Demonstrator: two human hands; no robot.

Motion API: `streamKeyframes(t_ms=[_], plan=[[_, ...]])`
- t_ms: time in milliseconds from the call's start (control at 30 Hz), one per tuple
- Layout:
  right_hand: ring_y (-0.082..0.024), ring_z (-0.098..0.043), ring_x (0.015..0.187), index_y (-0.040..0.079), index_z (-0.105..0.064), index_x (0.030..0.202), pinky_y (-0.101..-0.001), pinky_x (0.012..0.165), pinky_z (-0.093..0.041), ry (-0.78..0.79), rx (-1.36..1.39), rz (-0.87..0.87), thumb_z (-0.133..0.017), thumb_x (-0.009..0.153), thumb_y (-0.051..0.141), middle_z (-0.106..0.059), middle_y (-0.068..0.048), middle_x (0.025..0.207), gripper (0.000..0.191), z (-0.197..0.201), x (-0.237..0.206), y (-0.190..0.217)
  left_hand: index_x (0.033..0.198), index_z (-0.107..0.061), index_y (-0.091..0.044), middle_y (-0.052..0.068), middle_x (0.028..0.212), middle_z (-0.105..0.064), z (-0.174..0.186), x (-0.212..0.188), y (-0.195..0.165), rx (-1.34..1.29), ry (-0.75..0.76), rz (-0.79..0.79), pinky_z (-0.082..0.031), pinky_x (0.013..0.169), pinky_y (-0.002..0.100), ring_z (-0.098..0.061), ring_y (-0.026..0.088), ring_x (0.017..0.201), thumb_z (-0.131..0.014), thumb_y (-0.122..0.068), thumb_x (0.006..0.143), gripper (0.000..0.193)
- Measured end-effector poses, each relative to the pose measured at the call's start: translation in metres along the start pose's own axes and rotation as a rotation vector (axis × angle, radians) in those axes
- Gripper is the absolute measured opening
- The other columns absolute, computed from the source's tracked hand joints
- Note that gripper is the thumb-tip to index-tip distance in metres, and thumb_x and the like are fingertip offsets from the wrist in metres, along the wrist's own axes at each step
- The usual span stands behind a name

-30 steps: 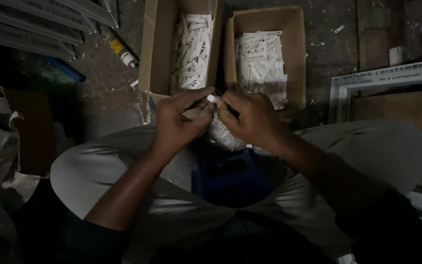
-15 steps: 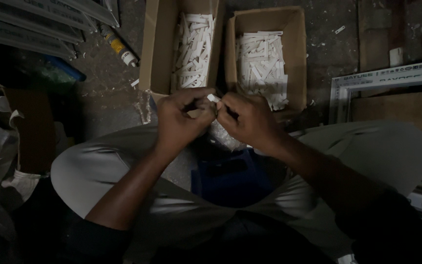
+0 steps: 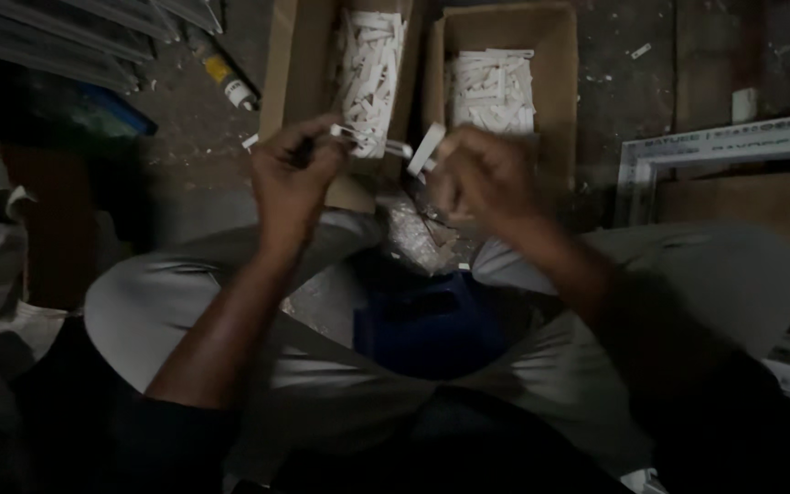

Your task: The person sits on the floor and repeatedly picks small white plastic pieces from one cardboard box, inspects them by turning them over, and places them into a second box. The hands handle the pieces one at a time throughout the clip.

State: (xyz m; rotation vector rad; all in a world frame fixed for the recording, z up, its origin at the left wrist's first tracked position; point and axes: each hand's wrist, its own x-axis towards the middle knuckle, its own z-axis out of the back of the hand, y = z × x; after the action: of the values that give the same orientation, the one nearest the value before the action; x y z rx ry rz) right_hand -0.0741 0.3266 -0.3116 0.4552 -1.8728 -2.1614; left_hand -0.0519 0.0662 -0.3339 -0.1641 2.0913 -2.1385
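Two cardboard boxes sit side by side at the top centre of the frame, both open. One, the left box [image 3: 299, 55], is long and narrow and holds a heap of white plastic strips [image 3: 365, 69]; too many and too jumbled to count. One, the right box [image 3: 555, 64], is squarer and holds a flatter stack of the same white pieces [image 3: 491, 91], also uncountable.

Two bare hands work just below the boxes, above the seated person's knees. Left hand [image 3: 293, 178], centre left: fingers closed around a thin dark tool, and pinching one white piece [image 3: 351, 135] that pokes out toward the right. Right hand [image 3: 482, 174], centre right: fingers curled shut on one short white strip [image 3: 426, 149], tilted, its upper end free. The two held pieces lie near each other but apart, a small gap between them.

One blue object [image 3: 432, 320] lies between the thighs, lower centre; what it is cannot be told. One crumpled clear plastic bag [image 3: 418, 233] lies just above it. One yellow-and-white tube [image 3: 228, 80] lies on the floor at upper left. One white frame section [image 3: 724, 146] runs along the right edge.
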Motion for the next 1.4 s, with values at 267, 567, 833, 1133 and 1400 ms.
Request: streamKeyframes(t_ms=[267, 567, 833, 1133, 1400], plan=[[-0.013, -0.066, 0.061, 0.002, -0.067, 0.093, -0.0264, 0.055, -0.052, -0.13, -0.395, 0.3, -0.051, 0.114, 0.01, -0.063, -0.006, 0.069, 0.028, 0.077, 0.011, -0.007, 0.121, -0.075, 0.001, 0.004, 0.101, -0.073, -0.005, -0.002, 0.0, 0.064, 0.001, -0.047, -0.055, 0.081, 0.022, -0.067, 0.009, 0.09, -0.076, -0.002, 0.097, 0.023], [-0.016, -0.071, 0.076, 0.002, -0.067, 0.106, -0.0286, 0.066, -0.058, -0.336, -0.537, 0.331, -0.056, 0.117, 0.018, -0.069, -0.008, 0.084, 0.022, 0.138, 0.015, -0.021, 0.121, -0.075, -0.001, 0.003, 0.103, -0.074, -0.005, -0.006, -0.002, 0.003, 0.04, -0.071, -0.057, 0.084, 0.023, -0.069, 0.008, 0.094, -0.076, -0.003, 0.1, 0.021], [-0.019, -0.072, 0.08, 0.004, -0.068, 0.123, -0.0333, 0.066, -0.059, 0.122, -0.654, 0.408, -0.067, 0.108, 0.031, -0.075, -0.011, 0.1, 0.031, 0.062, 0.016, -0.01, 0.12, -0.076, -0.007, 0.004, 0.094, -0.077, -0.008, -0.009, 0.007, 0.13, 0.272, 0.173, -0.054, 0.061, 0.024, -0.068, 0.008, 0.074, -0.075, -0.011, 0.097, 0.023], [-0.017, -0.07, 0.066, 0.011, -0.071, 0.117, -0.0371, 0.061, -0.06, 0.33, -0.759, -0.2, -0.059, 0.105, 0.036, -0.074, -0.006, 0.086, 0.03, 0.015, 0.003, 0.002, 0.132, -0.068, -0.005, 0.005, 0.11, -0.076, -0.012, -0.007, 0.014, 0.017, 0.362, 0.114, -0.062, 0.084, 0.025, -0.072, 0.01, 0.098, -0.078, -0.013, 0.095, 0.039], [-0.033, -0.073, 0.102, -0.002, -0.069, 0.125, -0.0446, 0.087, -0.06, -0.253, -1.254, 0.5, -0.07, 0.109, 0.037, -0.074, -0.02, 0.11, 0.042, 0.108, 0.002, 0.014, 0.135, -0.066, -0.004, 0.012, 0.108, -0.073, 0.02, 0.047, 0.017, 0.063, 0.054, 0.299, -0.057, 0.077, 0.035, -0.066, 0.02, 0.089, -0.07, -0.02, 0.101, 0.038]])
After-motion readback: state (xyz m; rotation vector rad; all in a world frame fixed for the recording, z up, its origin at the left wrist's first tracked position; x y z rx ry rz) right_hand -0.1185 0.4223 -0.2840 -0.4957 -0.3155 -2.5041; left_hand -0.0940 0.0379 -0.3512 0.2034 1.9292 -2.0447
